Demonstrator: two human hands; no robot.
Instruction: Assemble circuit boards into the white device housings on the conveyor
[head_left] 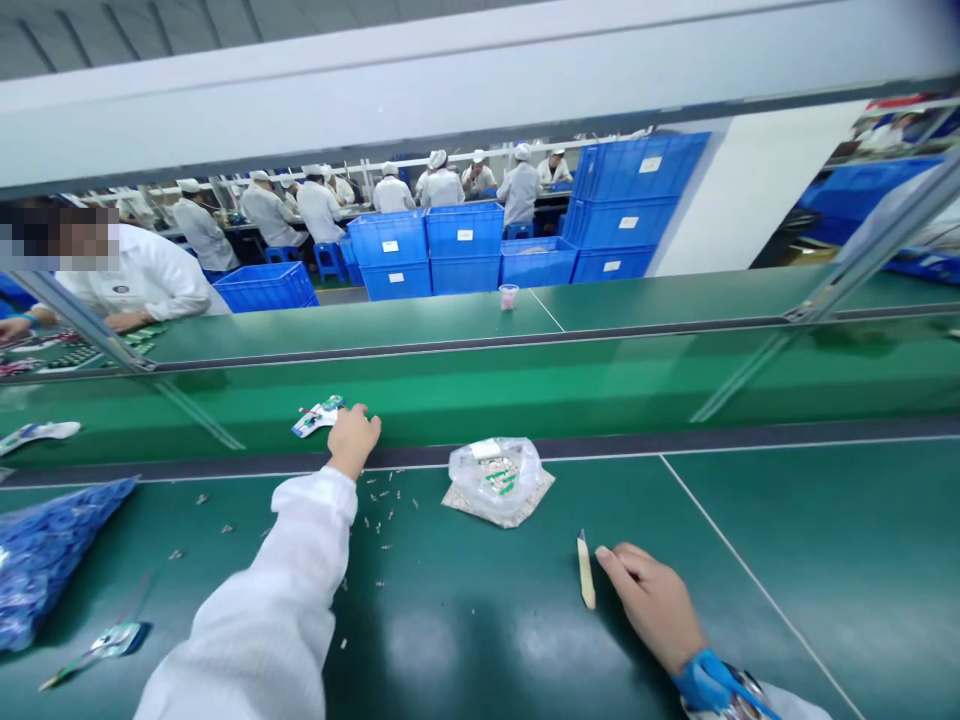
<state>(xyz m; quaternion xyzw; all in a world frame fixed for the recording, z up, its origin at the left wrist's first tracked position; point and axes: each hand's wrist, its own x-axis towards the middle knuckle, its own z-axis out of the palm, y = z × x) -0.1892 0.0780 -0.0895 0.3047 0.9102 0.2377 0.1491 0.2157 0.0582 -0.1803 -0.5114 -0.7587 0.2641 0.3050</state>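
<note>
My left hand [355, 440] reaches over the green belt with its fingers curled at the edge of a white plastic part with a circuit board [316, 417]. The board's red and blue details face up, and my fingertips are partly hidden. My right hand [651, 602] rests low over the table at the right, its fingers folded in and the thumb pointing left. Just beside that thumb, apart from it, lies a small tool with a cream handle and dark tip [585, 575]. A clear plastic bag of small metal pieces [495, 480] sits between my hands.
Small metal pieces [386, 515] are scattered near my left sleeve. At the left lie a bag of blue parts [56, 555] and a wired board [112, 642]. Another white part [41, 434] is on the belt. Across it, a co-worker [150, 270] leans over boards; a cup [508, 297] stands there.
</note>
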